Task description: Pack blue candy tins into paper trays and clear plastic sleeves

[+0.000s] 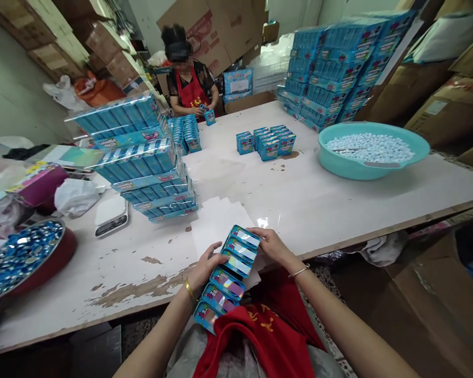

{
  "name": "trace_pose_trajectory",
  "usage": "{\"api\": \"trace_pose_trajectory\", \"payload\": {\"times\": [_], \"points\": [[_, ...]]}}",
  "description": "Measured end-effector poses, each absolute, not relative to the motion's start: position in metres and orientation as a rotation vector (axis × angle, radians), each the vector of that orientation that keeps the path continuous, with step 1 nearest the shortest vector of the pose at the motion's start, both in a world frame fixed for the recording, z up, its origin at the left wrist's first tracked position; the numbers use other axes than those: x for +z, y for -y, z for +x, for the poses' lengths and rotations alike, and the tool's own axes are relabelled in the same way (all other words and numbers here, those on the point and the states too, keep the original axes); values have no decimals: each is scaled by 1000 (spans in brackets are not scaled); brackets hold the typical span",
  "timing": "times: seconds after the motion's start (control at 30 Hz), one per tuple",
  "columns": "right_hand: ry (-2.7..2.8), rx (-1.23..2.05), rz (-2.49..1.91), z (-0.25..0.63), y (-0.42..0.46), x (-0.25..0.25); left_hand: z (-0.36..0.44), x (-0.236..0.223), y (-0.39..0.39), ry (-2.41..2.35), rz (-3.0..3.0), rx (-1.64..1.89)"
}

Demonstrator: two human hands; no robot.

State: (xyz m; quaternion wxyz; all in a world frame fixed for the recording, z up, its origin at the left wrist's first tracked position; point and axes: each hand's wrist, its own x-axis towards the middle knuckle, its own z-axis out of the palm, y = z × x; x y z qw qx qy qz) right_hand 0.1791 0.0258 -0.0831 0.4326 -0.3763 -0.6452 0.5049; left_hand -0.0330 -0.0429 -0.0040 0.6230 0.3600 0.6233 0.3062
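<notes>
My left hand [207,268] presses against the side of a long row of small blue boxes [226,275], and my right hand [270,247] grips the row near its far end. Shiny labelled faces on the boxes point upward. The row's near end reaches over my red apron [256,341], and its far part lies over white paper sheets [216,226] at the edge of a chipped white table [236,184]. A gold bangle circles my left wrist, and a thin bracelet circles my right.
Shrink-wrapped stacks of blue boxes [142,173] stand just ahead on the table, beside a digital scale [111,216]. A co-worker in a red apron [189,84] handles boxes across the table. A teal basin of pale candies [350,163] and tall blue stacks [323,73] stand at the right.
</notes>
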Motion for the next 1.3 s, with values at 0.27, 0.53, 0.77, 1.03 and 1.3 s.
{"api": "trace_pose_trajectory", "payload": {"times": [0.27,0.53,0.77,1.03,1.3], "points": [[1803,954,-1013,174,-12,-95,-62,-11,33,-1688,1394,690],[1956,360,-1399,171,9,-84,-59,-26,-22,-1691,2425,401],[1911,120,-1461,161,3,-57,-43,-22,-48,-1717,2651,330],[1914,207,-1385,159,9,-35,-48,-19,-43,-1743,2260,521],[1798,364,-1557,155,1,-16,-49,-9,-46,-1642,2518,523]]}}
